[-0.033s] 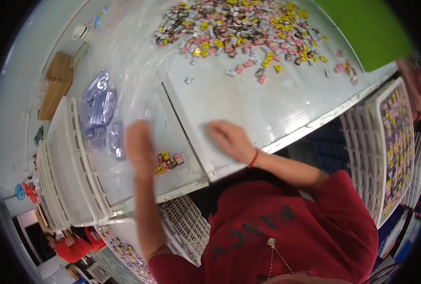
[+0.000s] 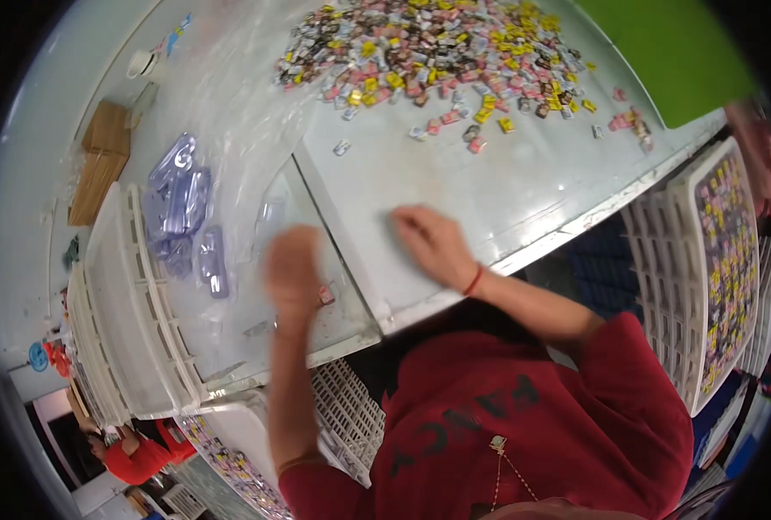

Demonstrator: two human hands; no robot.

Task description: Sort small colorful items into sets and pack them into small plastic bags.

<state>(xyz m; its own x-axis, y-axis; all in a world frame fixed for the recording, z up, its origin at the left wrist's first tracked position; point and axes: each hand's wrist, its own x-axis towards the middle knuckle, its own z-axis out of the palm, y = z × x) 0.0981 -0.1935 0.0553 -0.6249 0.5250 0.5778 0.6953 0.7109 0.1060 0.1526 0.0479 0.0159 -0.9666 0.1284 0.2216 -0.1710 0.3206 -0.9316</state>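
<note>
My left hand (image 2: 294, 264) is over the left table section, smeared by motion with its fingers hidden. A small wrapped piece (image 2: 326, 295), pink and dark, shows at its right side; anything else under the hand is hidden. Just beyond the fingers lies a clear plastic tray (image 2: 271, 211). My right hand (image 2: 434, 245) is low over the front of the right table section, fingers curled in. Whatever they hold, if anything, is out of sight. Farther back spreads a big heap of small wrapped pieces (image 2: 429, 52) in pink, yellow, white and dark brown.
Clear bluish plastic trays (image 2: 180, 204) lie in a pile at the left, by a clear plastic sheet (image 2: 230, 113). White crates (image 2: 134, 295) stand along the left edge. At the right, a crate stack (image 2: 723, 269) is topped with wrapped pieces. A green panel (image 2: 676, 61) is far right.
My left hand has moved right, over the small group of wrapped pieces, which it now mostly covers. My right hand has shifted slightly to the right.
</note>
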